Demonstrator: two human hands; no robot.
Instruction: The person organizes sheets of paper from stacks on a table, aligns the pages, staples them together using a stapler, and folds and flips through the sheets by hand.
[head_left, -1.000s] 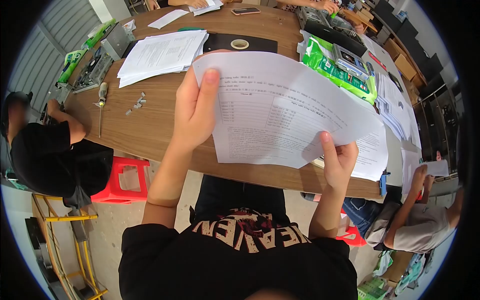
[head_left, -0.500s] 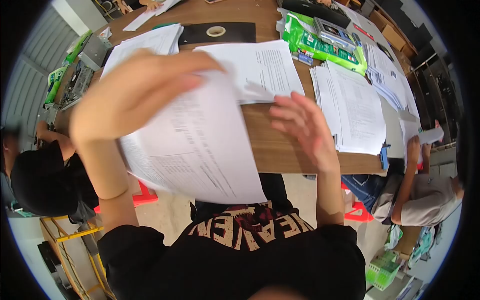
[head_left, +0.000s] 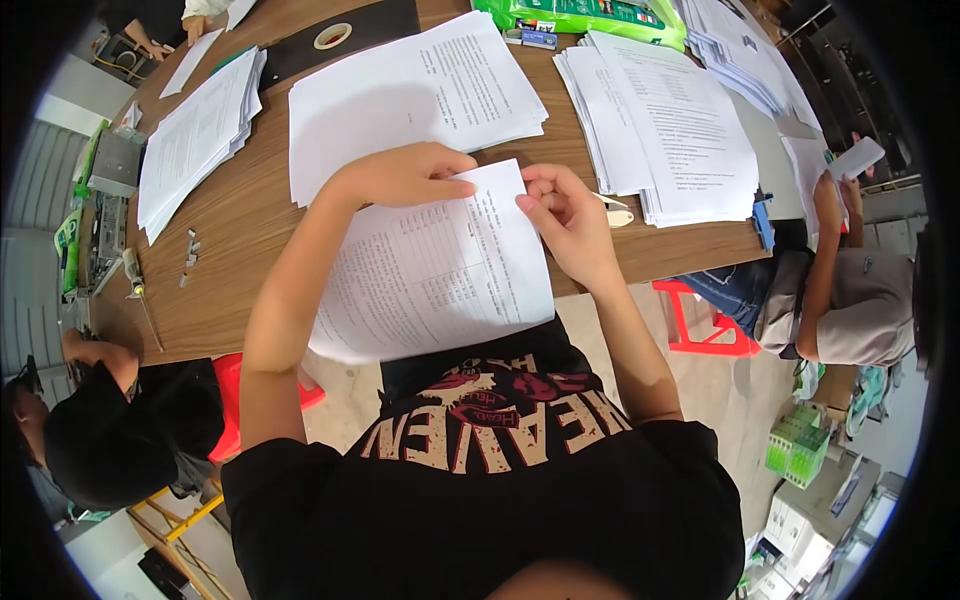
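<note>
Printed sheets of paper point(head_left: 430, 270) are held in front of my chest, over the table's near edge, their lower side curving down. My left hand point(head_left: 425, 175) grips them near the top edge, thumb on the printed face and fingers behind. At the upper right corner, my right hand point(head_left: 568, 220) has thumb and fingers closed on the paper's edge. Just beyond both hands lies a wide stack of printed pages point(head_left: 400, 100), partly shaded. A small cream-coloured object point(head_left: 617, 210) rests right of my right hand, partly covered by it.
Paper stacks lie left point(head_left: 195, 140) and right point(head_left: 680, 130) on the wooden table point(head_left: 220, 290). Behind are a tape roll point(head_left: 332, 36) and a green package point(head_left: 590, 18). A screwdriver point(head_left: 135, 275) lies left. People sit on both sides; a blue clip point(head_left: 763, 222) is at the right edge.
My left hand has come down from its raised position with the sheets. My right hand, open and apart before, has closed on their corner. The view has shifted too.
</note>
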